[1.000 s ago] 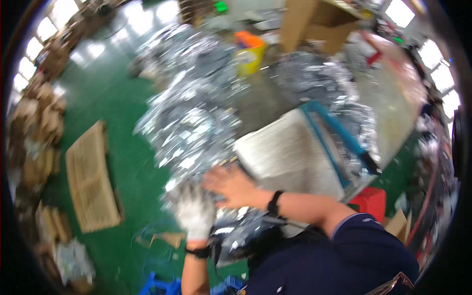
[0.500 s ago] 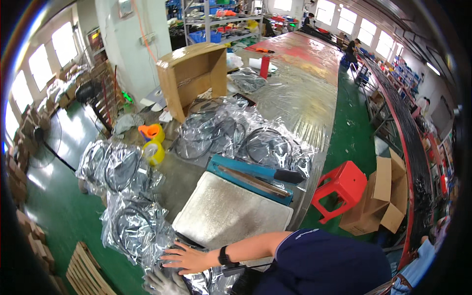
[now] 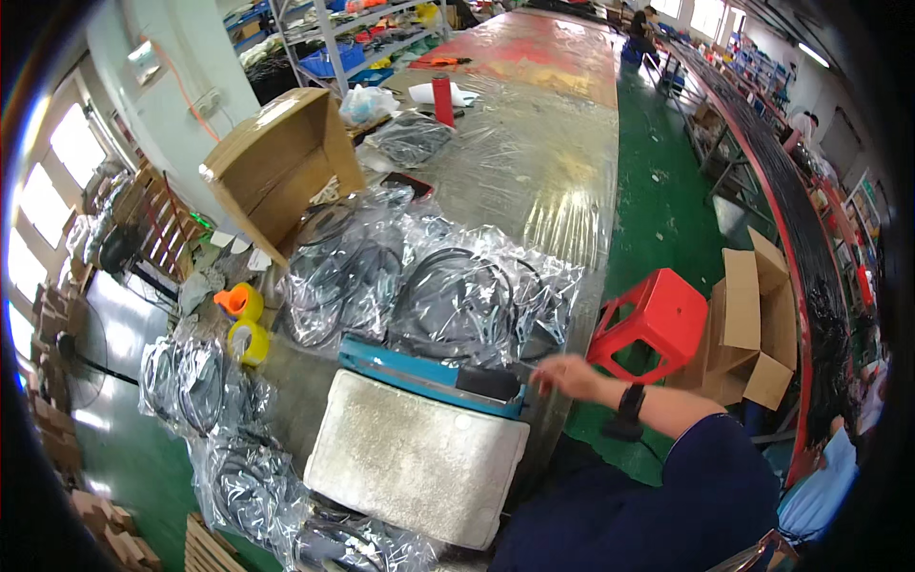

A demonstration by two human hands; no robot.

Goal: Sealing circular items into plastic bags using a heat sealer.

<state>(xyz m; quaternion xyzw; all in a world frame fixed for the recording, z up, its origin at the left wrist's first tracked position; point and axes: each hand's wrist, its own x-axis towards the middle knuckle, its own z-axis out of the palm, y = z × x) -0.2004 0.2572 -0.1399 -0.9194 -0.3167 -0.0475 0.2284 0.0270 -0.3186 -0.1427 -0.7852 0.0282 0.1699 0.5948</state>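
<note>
My right hand (image 3: pixel 567 377), with a black watch (image 3: pixel 630 404) on the wrist, is just right of a teal hand-press bag sealer (image 3: pixel 405 364). Its fingers point left toward the sealer's black handle (image 3: pixel 488 383) but are smeared, so their grip is unclear. The lever lies low along the sealer's body. In front of the sealer is a worn, whitish rectangular block (image 3: pixel 415 453). Clear bags of coiled black cables with clamps (image 3: pixel 457 305) lie behind it, and more bagged cables (image 3: pixel 248 481) lie along the left edge. My left hand is out of view.
An open carton (image 3: pixel 286 172) leans on its side at the back left, near two yellow tape rolls (image 3: pixel 250 341). A red bottle (image 3: pixel 442 100) stands farther back. Right of the table are a red plastic stool (image 3: pixel 658 319) and an open cardboard box (image 3: pixel 753 334).
My right hand has left the bagged cables at the front left and moved right to the sealer's handle end. The sealer's lever has come down. My gloved left hand has left the view.
</note>
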